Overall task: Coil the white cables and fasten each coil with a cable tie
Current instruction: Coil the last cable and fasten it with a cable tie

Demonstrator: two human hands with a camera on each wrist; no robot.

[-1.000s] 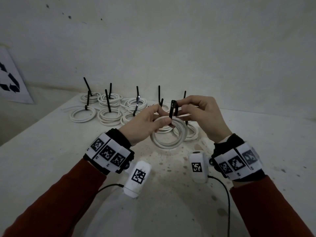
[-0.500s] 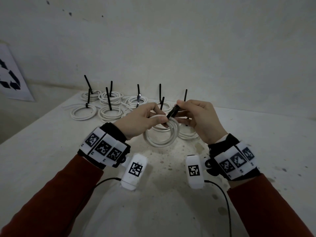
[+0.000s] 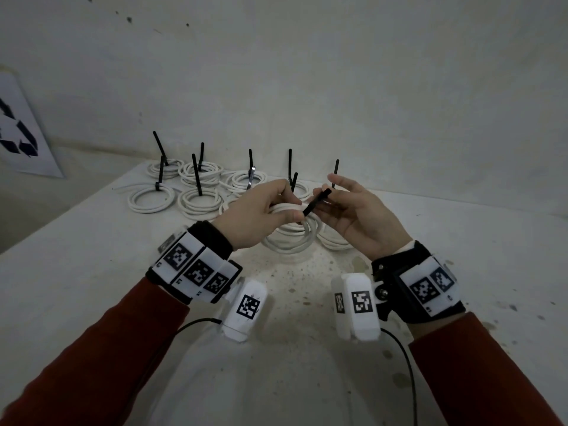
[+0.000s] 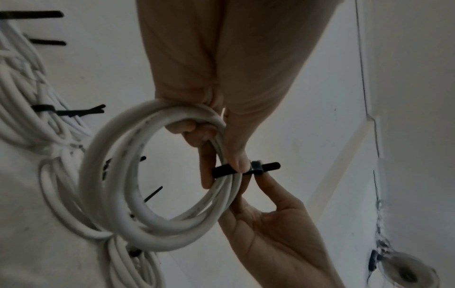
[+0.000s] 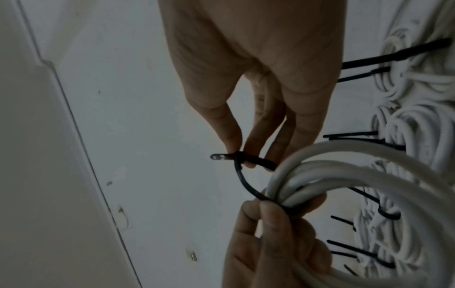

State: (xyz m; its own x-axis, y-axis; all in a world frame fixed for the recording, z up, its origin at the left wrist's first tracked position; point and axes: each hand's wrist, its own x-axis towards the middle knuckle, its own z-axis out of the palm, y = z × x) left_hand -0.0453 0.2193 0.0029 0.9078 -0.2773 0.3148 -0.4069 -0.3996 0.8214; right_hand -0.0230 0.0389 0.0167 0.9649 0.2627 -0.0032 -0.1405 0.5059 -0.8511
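Note:
My left hand [image 3: 290, 209] grips a white cable coil [image 3: 289, 245] above the table, thumb over the strands and fingers through the ring [image 4: 194, 132]. A black cable tie [image 3: 316, 201] loops round the strands [image 5: 242, 181] beside my left thumb, and its tail passes through its head [image 4: 256, 168]. My right hand [image 3: 327, 196] pinches the tie at the head between thumb and fingertips [image 5: 234, 144], palm turned up and the other fingers spread. The tie's loop stands slack off the coil.
Several tied white coils [image 3: 196, 199] lie at the back left of the white table [image 3: 92, 272], black tie tails sticking up. More coils [image 3: 333, 241] lie under my right hand. A recycling poster [image 3: 18, 133] leans at the left wall.
The tie has gone from an upright loop to a slant towards the right. My right hand has turned palm up and spread its outer fingers. The left hand keeps its grip on the coil.

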